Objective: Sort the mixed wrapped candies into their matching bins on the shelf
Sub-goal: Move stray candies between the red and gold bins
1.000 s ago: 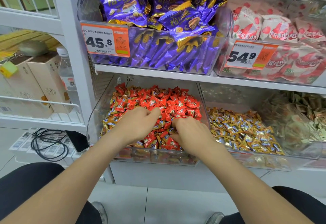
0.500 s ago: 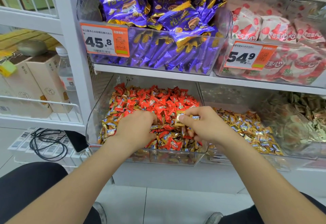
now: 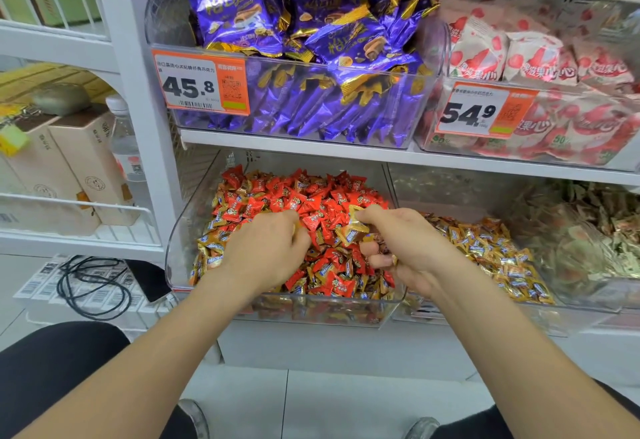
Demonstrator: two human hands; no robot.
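White shelving [image 3: 294, 154] holds the clear bin [image 3: 175, 248] of red candies [image 3: 311, 196], over which I see the right hand [image 3: 412, 248] pinching gold candies [image 3: 351, 232], the left hand [image 3: 263, 251] curled, hold unclear.

1. The clear bin [image 3: 180, 251] is see-through plastic, smooth and glossy, with pale reflections on its walls.
2. The red candies [image 3: 311, 203] inside it wear shiny, crinkled film wrappers.
3. Over the bin, the gold candy [image 3: 353, 231] pinched by the right hand [image 3: 408, 251] has a creased wrapper with a metallic shine.
4. Right of the bin, the gold candies [image 3: 498, 258] have the same glossy wrap.
5. Above the bin, the purple packets [image 3: 242, 16] look like glossy foil film.
6. Also above it, the price tag [image 3: 201, 85] is matt printed paper.
7. The shelf board [image 3: 294, 151] just above the bin is smooth and white, apparently painted metal.
8. Left of the bin, the cartons [image 3: 79, 161] are matt beige cardboard.
9. Lower left of the bin, the cable [image 3: 90, 286] is black with a dull finish.
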